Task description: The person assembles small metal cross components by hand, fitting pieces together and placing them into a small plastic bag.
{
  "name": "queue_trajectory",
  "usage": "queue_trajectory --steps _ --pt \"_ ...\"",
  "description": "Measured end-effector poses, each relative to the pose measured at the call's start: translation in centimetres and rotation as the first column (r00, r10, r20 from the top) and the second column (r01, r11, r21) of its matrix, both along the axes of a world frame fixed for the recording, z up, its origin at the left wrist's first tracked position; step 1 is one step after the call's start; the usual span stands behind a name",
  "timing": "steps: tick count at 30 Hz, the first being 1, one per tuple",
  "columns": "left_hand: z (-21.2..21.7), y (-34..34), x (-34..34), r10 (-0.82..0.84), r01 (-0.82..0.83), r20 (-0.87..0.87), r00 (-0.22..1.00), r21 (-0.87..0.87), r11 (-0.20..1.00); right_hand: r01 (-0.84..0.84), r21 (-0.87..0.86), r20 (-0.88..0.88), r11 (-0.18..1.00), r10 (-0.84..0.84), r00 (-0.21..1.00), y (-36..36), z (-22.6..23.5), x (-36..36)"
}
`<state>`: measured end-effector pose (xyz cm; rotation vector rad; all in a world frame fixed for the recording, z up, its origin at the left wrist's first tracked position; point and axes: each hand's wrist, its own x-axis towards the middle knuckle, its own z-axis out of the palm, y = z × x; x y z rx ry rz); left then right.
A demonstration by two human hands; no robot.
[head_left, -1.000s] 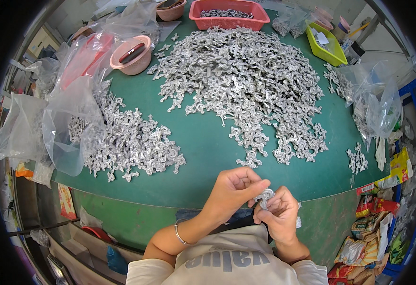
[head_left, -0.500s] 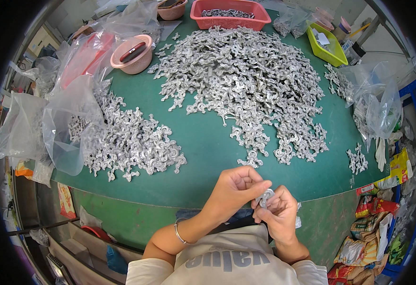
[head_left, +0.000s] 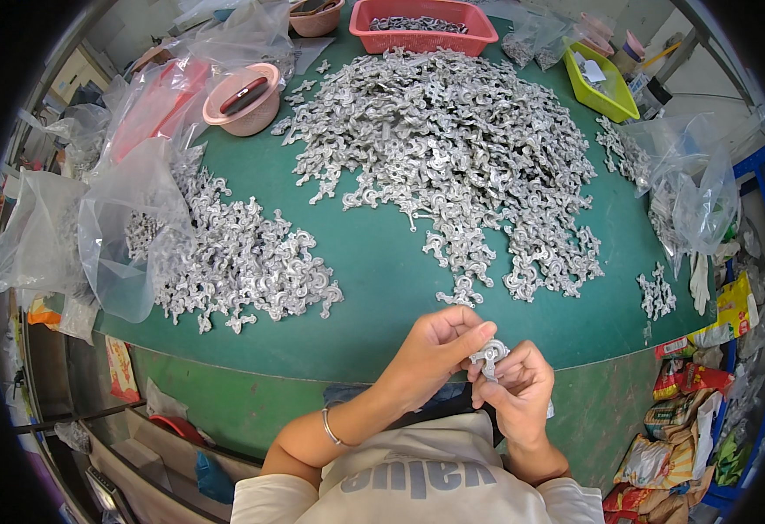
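Two clear bags (head_left: 37,236): at 9 o'clock from the middle of the view, side by side at the left end of the green bench (head_left: 373,262).
Smaller pile (head_left: 256,271): silvery metal parts at 9 o'clock, its left side partly behind the bag plastic.
Pink bowl (head_left: 244,124): between 10 and 11 o'clock, a red-and-black object lying in it.
Bracelet (head_left: 334,428): on the left wrist, between 6 and 7 o'clock.
Red basket (head_left: 430,42): at 12 o'clock, metal parts inside.
Left hand (head_left: 442,345): at 5 o'clock, its grip pinching the metal piece (head_left: 490,351) with the thumb on top.
Large heap (head_left: 461,148): centred toward 1 o'clock, trailing loose parts down toward the hands.
Metal piece: curved and silvery, between 4 and 5 o'clock, held up between both hands.
Right hand (head_left: 522,389): between 4 and 5 o'clock, its grip grasping the piece's lower part.
Yellow-green tray (head_left: 605,103): near 2 o'clock.
Small cluster (head_left: 657,295): more silvery parts, at 3 o'clock.
Limp clear bag (head_left: 701,201): between 2 and 3 o'clock.
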<state>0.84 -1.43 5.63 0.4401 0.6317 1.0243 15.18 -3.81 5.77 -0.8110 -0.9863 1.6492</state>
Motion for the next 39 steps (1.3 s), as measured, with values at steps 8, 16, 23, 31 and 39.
queue_trajectory --steps 8,16,23,31,39 --pt "0.5 -0.1 0.2 -0.049 0.05 0.074 0.996 -0.017 0.999 -0.002 -0.036 0.017 0.999 0.003 1.0 0.1 -0.3 0.5" --pt "0.9 0.0 0.2 -0.078 0.077 0.001 0.997 0.073 0.994 -0.01 0.019 -0.067 1.0 0.011 0.998 0.0 -0.5 0.3" --pt "0.9 0.0 0.2 -0.062 0.069 -0.058 0.996 0.119 0.991 -0.014 0.017 -0.07 1.0 0.015 0.997 0.0 -0.6 0.3" --pt "1.1 0.0 0.1 -0.07 0.075 -0.045 0.997 0.105 0.992 -0.049 -0.009 -0.103 0.999 0.048 0.994 0.1 -0.5 0.3" --pt "0.6 -0.1 0.1 -0.009 0.036 -0.187 0.982 0.14 0.99 -0.067 -0.058 -0.048 0.996 0.064 0.997 0.3 -0.4 0.0"
